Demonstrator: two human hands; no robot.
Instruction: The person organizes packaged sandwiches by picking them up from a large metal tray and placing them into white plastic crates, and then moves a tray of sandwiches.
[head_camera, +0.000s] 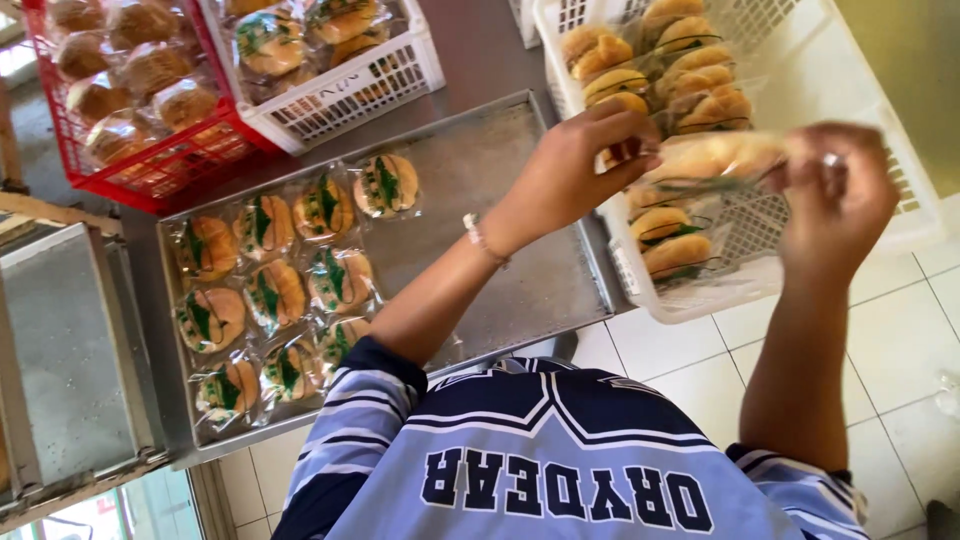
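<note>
Between my two hands I hold a bun in a clear packet (715, 158), blurred, just above a white plastic basket (640, 292). My left hand (590, 160) pinches the packet's left end; a thin bracelet sits on that wrist. My right hand (835, 195) grips the right end. The basket holds several packed buns (690, 85) in rows. Below my left arm lies a flat metal tray (500, 170) with several more packed buns (270, 290) on its left half.
A red crate (170, 172) and a second white crate (350, 95) of packed buns stand beyond the tray. Stacked metal trays (60, 350) sit at the left. White floor tiles (900, 340) show at the right.
</note>
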